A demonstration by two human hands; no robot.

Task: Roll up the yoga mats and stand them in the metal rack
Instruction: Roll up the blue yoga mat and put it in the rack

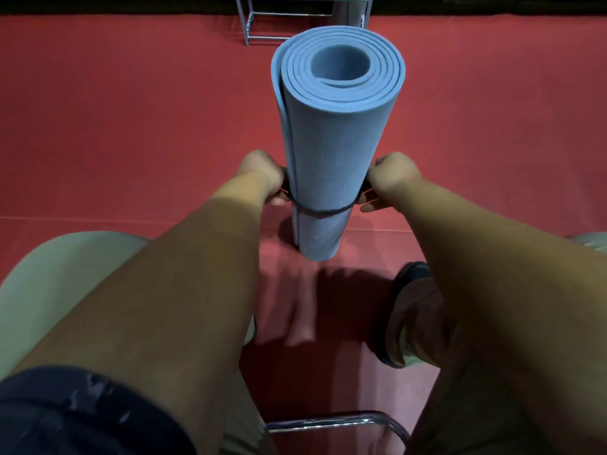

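- The rolled blue mat stands on end on the red floor. Its long axis is upright, the spiral end faces up toward the camera and the lower end rests on the floor.
- A dark band circles the mat low down, nearer the floor end than the top, and sags slightly across the front.
- The left grip sits against the mat's left side at band height, with its fingers curled round the band where it leaves the roll.
- The right grip mirrors it against the mat's right side and is likewise closed on the band, so neither grip holds the roll itself.
- The two grips are level with each other and equally near the mat, which stands straight between them.
- The metal rack is beyond the mat, well apart from it on the far side from the person, and only its lower bars show.
- The mat's loose outer edge runs down its left side, just under the left grip.
- On the near side of the mat are the person's knees and a chrome tube, which suggests the person is seated.
- In my judgement the step in hand is seating the band. The carry that follows would then be a forward one, away from the body, with the axis kept upright. One grip would need to shift from the band to the roll.
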